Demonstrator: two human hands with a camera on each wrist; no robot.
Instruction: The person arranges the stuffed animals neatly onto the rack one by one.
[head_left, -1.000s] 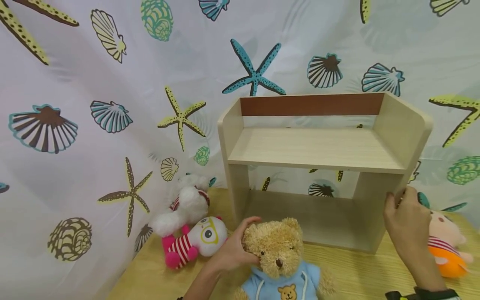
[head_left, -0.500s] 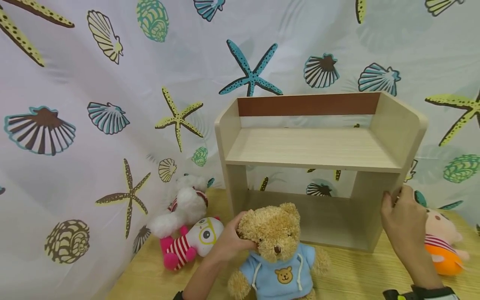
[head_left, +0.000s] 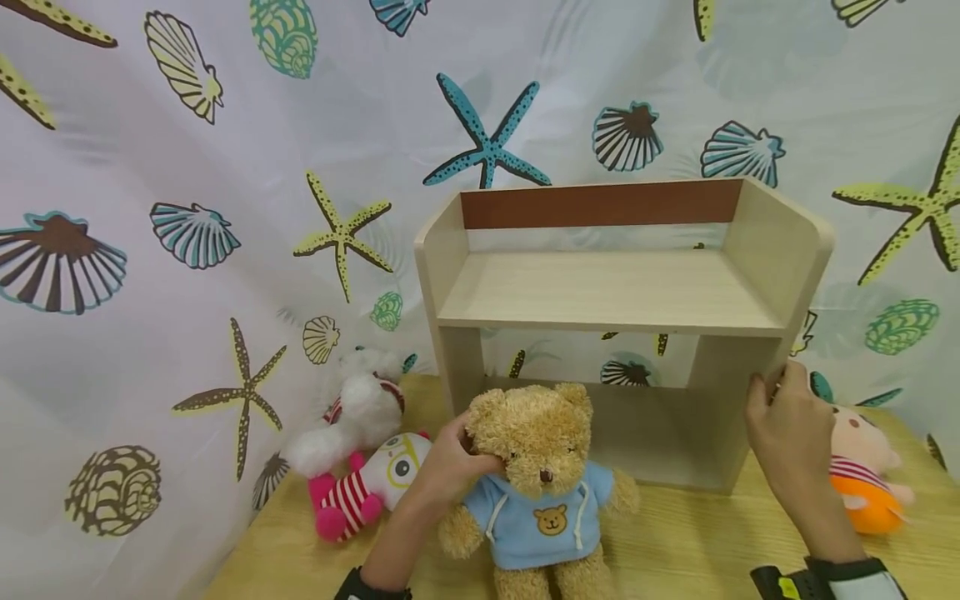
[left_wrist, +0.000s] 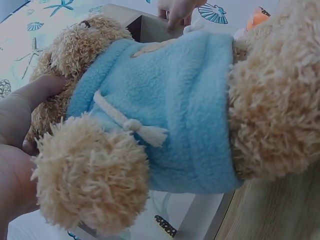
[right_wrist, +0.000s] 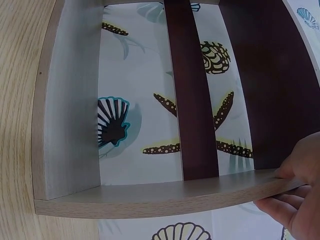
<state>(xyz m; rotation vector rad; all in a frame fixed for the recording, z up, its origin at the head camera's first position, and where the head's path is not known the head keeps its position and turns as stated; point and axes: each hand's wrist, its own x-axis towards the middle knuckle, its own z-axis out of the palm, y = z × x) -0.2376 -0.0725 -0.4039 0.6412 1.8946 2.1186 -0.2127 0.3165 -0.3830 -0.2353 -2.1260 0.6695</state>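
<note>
In the head view a curly tan teddy bear (head_left: 543,508) in a light blue hoodie stands upright before the shelf. My left hand (head_left: 450,467) grips the side of its head, thumb across the cheek. The left wrist view has the bear's blue hoodie (left_wrist: 165,105) up close, with the left thumb pressed into the fur. A pale wooden two-tier shelf (head_left: 611,287) stands behind the bear. Its right side panel is pinched by my right hand (head_left: 791,433); the right wrist view shows the thumb inside the panel edge (right_wrist: 150,202) and the fingers outside.
Left of the shelf lie a fluffy white plush toy (head_left: 367,408) and a pink-and-white striped plush toy (head_left: 352,504). A plush doll in orange (head_left: 870,500) lies beyond the right hand. A seashell-print curtain (head_left: 300,108) hangs behind the wooden table (head_left: 675,558).
The left hand has raised the teddy bear, so its hoodie and legs now show. The right hand keeps its hold on the shelf panel. The whole head view has shifted slightly.
</note>
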